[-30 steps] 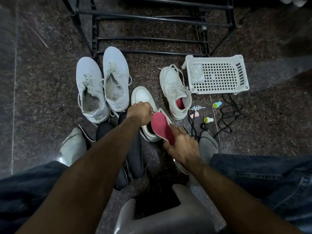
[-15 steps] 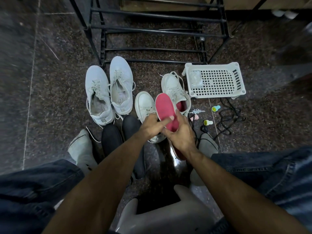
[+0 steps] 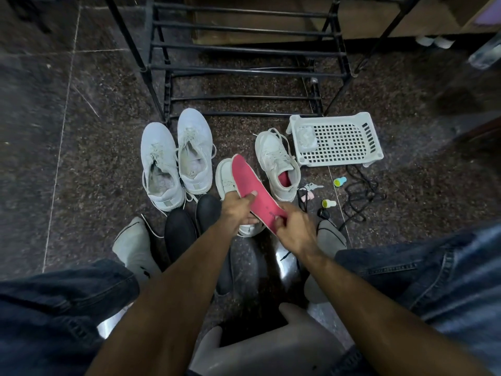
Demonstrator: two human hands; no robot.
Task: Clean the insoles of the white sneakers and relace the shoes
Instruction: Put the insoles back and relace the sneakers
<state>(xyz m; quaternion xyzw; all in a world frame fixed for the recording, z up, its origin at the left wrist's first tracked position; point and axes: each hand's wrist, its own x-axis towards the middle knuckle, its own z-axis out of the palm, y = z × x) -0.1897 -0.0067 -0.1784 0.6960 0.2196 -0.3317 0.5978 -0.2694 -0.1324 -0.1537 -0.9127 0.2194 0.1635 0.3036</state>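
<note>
Left: grey pair (image 3: 173, 161) on floor, bare floor beyond. Centre: left hand (image 3: 238, 206) pinches pink insole (image 3: 250, 185) mid-length, thumb on top; toe points up-left, long axis diagonal, over white sneaker (image 3: 226, 176). Right hand (image 3: 294, 226) fingers pinch the heel. Second sneaker (image 3: 279, 164), then basket (image 3: 336, 139), right.

No legible text, labels, brands or numbers on anything in view.

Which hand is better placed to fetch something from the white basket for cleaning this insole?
Right, probably. The basket lies on the right hand's side, while the left hand already grips the pink insole mid-length and could hold it alone.
</note>
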